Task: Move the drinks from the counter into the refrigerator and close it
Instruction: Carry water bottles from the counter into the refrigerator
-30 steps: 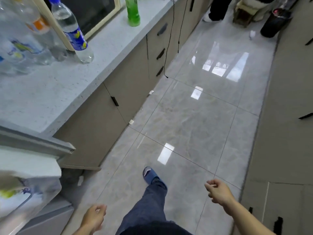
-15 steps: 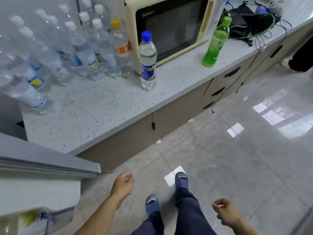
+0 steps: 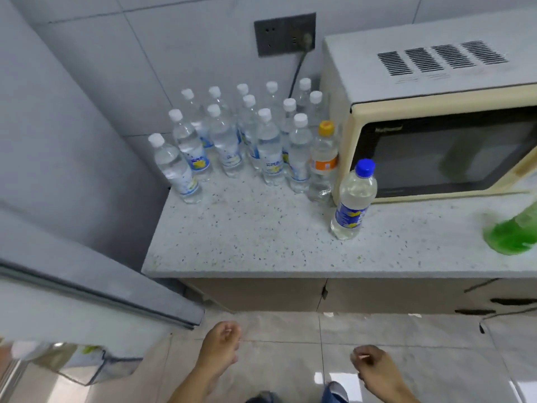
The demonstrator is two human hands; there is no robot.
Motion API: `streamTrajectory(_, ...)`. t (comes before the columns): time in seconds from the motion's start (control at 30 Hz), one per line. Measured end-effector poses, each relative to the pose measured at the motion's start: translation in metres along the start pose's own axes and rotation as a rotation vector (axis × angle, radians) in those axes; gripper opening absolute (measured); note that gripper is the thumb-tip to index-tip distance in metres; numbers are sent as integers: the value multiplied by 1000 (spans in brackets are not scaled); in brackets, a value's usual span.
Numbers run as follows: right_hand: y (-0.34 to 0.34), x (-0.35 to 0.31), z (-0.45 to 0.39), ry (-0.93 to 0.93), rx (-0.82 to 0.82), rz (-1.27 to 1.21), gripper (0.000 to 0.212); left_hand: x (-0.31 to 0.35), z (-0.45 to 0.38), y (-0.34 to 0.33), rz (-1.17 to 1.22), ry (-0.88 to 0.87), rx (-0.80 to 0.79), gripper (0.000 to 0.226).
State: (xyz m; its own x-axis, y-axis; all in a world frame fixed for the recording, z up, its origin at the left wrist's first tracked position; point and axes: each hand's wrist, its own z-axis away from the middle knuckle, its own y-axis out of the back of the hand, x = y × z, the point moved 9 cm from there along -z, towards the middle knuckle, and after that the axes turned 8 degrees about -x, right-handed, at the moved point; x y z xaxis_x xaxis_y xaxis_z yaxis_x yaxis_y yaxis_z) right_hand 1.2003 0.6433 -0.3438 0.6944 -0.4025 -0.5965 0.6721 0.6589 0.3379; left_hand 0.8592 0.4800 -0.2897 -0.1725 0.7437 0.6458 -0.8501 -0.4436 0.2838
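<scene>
Bottles point(image 3: 247, 141) of clear drink crowd the speckled surface point(image 3: 247, 237) beside a microwave point(image 3: 441, 120), a blue-capped bottle point(image 3: 353, 200) standing apart in front. Below, the left hand point(image 3: 219, 346) and right hand point(image 3: 374, 366) hang loosely curled, holding nothing, near the open refrigerator door point(image 3: 96, 292).

Pale tiled wall point(image 3: 180, 45), dark socket plate point(image 3: 284, 34), speckled counter point(image 3: 247, 237), glossy grey floor tiles point(image 3: 436, 359).

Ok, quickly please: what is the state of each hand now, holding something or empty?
Left hand: empty, fingers loosely curled, low before the counter.
Right hand: empty, fingers loosely curled.
</scene>
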Motion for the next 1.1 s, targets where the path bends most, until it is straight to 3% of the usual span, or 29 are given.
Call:
streamTrajectory(0.17, -19, -156, -8, 301, -144, 33, 5, 61, 7, 15, 137, -134, 90, 15)
streamTrajectory(0.33, -23, -315, -4, 621, -128, 41, 12, 159, -3, 55, 267, -332, 211, 14)
streamTrajectory(0.43, -14, -395, -4, 754, -26, 52, 22, 220, -10, 83, 344, -398, 377, 18)
streamTrajectory(0.63, 23, -540, 19, 1064, 374, 222, 53, 317, -26, 136, 417, -408, 754, 55)
streamTrajectory(0.77, 35, -577, -1, 1019, 401, 279, 60, 342, -45, 155, 232, -330, 863, 79)
streamTrajectory(0.9, 34, -580, -30, 909, 293, 267, 54, 351, -69, 172, 216, -302, 875, 88)
streamTrajectory(1.0, 30, -573, -40, 854, 295, 303, 40, 361, -83, 177, 254, -301, 841, 82)
streamTrajectory(1.1, 27, -561, -40, 868, 295, 254, 34, 363, -87, 179, 325, -324, 855, 59)
